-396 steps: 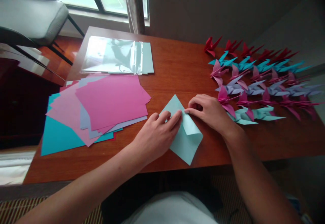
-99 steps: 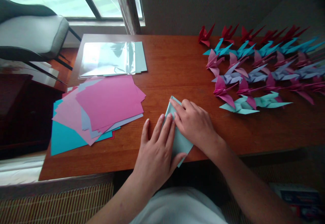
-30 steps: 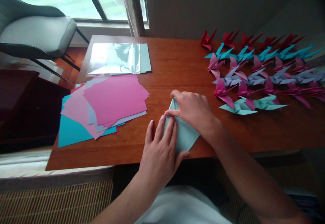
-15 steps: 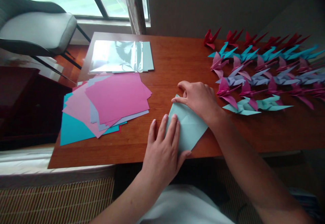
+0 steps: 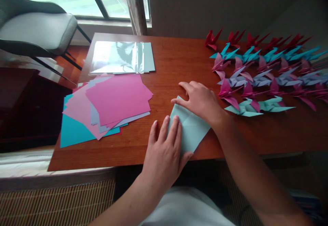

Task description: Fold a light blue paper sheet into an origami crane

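Note:
A pale mint-green sheet of origami paper [image 5: 192, 130] lies near the table's front edge, folded to a smaller shape with crease lines showing. My left hand [image 5: 164, 147] rests flat on its left side, fingers stretched out and thumb along the near corner. Over the far right edge lies my right hand [image 5: 201, 101], its thumb and index finger apart and the thumb by the far corner. The other right fingertips are partly hidden. To the right stand two mint-green folded paper cranes [image 5: 247, 108], the closest finished pieces to my right hand.
Rows of red [image 5: 212, 40], turquoise, pink and lilac paper cranes fill the table's right side. Left of my hands lies a fanned pile of coloured paper sheets [image 5: 120, 97]. Behind it is a clear plastic packet [image 5: 115, 57] with pale green sheets. A chair [image 5: 38, 31] stands beyond the table.
My right thumb and index finger have shifted slightly left, and the gap between them looks a little wider. My left hand and the paper stay in place.

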`<state>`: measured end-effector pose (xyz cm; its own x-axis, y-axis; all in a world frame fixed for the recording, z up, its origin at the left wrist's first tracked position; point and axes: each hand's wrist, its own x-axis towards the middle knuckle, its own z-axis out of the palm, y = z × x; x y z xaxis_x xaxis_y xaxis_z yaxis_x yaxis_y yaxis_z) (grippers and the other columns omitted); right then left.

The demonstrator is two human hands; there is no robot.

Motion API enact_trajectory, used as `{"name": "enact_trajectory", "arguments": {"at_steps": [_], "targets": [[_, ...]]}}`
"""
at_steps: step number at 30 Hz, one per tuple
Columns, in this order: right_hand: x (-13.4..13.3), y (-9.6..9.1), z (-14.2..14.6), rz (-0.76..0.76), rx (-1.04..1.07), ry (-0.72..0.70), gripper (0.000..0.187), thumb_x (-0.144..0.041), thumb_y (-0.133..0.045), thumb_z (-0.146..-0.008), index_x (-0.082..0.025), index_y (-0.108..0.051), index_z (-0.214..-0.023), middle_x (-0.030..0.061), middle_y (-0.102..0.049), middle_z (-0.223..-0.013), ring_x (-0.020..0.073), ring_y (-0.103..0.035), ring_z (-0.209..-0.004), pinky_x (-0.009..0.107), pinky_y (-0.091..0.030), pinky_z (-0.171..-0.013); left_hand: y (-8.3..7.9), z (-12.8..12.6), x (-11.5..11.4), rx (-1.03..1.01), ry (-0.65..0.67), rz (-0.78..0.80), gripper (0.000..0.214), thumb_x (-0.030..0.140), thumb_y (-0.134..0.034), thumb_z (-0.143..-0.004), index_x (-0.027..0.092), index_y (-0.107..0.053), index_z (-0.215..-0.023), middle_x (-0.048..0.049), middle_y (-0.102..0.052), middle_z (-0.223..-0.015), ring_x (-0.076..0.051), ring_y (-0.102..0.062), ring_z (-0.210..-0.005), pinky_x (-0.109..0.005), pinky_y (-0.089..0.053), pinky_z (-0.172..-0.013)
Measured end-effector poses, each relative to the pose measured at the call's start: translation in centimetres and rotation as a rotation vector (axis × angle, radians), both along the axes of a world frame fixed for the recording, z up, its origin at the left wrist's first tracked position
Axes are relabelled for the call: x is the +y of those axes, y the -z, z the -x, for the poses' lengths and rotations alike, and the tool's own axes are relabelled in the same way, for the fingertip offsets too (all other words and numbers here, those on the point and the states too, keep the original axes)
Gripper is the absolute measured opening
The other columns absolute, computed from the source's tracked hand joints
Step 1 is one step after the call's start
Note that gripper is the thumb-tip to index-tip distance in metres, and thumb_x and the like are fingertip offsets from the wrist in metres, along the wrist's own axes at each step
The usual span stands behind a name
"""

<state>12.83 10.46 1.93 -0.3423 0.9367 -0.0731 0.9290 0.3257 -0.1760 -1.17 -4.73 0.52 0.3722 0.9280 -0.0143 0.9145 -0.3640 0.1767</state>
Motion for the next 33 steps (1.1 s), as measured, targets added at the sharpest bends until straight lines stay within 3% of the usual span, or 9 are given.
{"name": "enact_trajectory", "arguments": {"at_steps": [3,6,13,19,24,29,33], "targets": [[-1.1,-0.4,0.3,0.031,-0.039,-0.042,0.073,-0.064,-0.072,-0.079,-0.024,-0.055,-0.137,0.0120,-0.064,-0.124,0.0311,-0.058,-0.117,0.037,-0.047,-0.081,-0.1,0.0,0.1,0.002,0.004,0.001,0.076,0.063,-0.037,-0.098,0.009,-0.045,-0.151,-0.0112,-0.037,-0.162,-0.034,-0.029,-0.152,-0.055,-0.024,-0.122],[-1.2,-0.7,0.4,0.054,-0.045,-0.047,0.073,-0.061,-0.073,-0.079,-0.025,-0.053,-0.139,0.0117,-0.063,-0.125,0.0306,-0.058,-0.118,0.036,-0.048,-0.080,-0.2,0.0,0.2,0.004,0.006,0.005,0.075,0.062,-0.036,-0.099,0.009,-0.044,-0.152,-0.0113,-0.038,-0.162,-0.034,-0.030,-0.151,-0.056,-0.025,-0.122],[1.2,0.1,-0.1,0.068,0.079,-0.004,0.046,-0.043,-0.068,-0.090,-0.025,-0.060,-0.132,0.0066,-0.074,-0.112,0.0238,-0.068,-0.098,0.031,-0.044,-0.074,-0.4,0.0,0.2,0.009,0.006,0.006,0.072,0.061,-0.037,-0.100,0.009,-0.047,-0.149,-0.0104,-0.038,-0.162,-0.035,-0.034,-0.149,-0.056,-0.028,-0.120],[1.1,1.1,-0.1,-0.035,0.125,0.029,0.029,-0.029,-0.056,-0.099,-0.022,-0.066,-0.125,0.0096,-0.076,-0.114,0.0268,-0.070,-0.105,0.035,-0.048,-0.083,-0.6,0.5,1.1,-0.053,0.017,0.003,0.057,0.049,-0.045,-0.100,0.012,-0.054,-0.143,-0.0089,-0.047,-0.157,-0.034,-0.041,-0.144,-0.052,-0.034,-0.118],[-0.9,1.6,-1.9,-0.061,0.246,0.027,0.032,-0.023,-0.049,-0.100,-0.017,-0.066,-0.126,0.0124,-0.074,-0.114,0.0271,-0.068,-0.107,0.038,-0.050,-0.090,-0.5,1.8,2.2,-0.162,0.041,-0.010,0.039,0.036,-0.052,-0.100,0.016,-0.060,-0.132,-0.0063,-0.058,-0.148,-0.031,-0.053,-0.132,-0.048,-0.047,-0.104],[-4.7,1.9,-4.3,-0.049,0.293,0.069,0.033,-0.033,-0.059,-0.096,-0.015,-0.067,-0.123,0.0090,-0.071,-0.091,0.0269,-0.068,-0.087,0.039,-0.053,-0.079,0.2,2.8,2.6,-0.275,0.053,-0.049,0.037,0.035,-0.053,-0.100,0.018,-0.059,-0.132,-0.0089,-0.061,-0.145,-0.031,-0.055,-0.130,-0.049,-0.050,-0.099],[-7.6,2.3,-5.0,-0.064,0.369,0.121,0.044,-0.035,-0.062,-0.093,-0.015,-0.061,-0.132,0.0124,-0.073,-0.109,0.0285,-0.069,-0.097,0.042,-0.054,-0.087,0.7,3.1,2.8,-0.465,0.007,-0.108,0.027,0.030,-0.055,-0.099,0.017,-0.065,-0.121,-0.0104,-0.069,-0.132,-0.026,-0.064,-0.120,-0.040,-0.051,-0.100]]}}
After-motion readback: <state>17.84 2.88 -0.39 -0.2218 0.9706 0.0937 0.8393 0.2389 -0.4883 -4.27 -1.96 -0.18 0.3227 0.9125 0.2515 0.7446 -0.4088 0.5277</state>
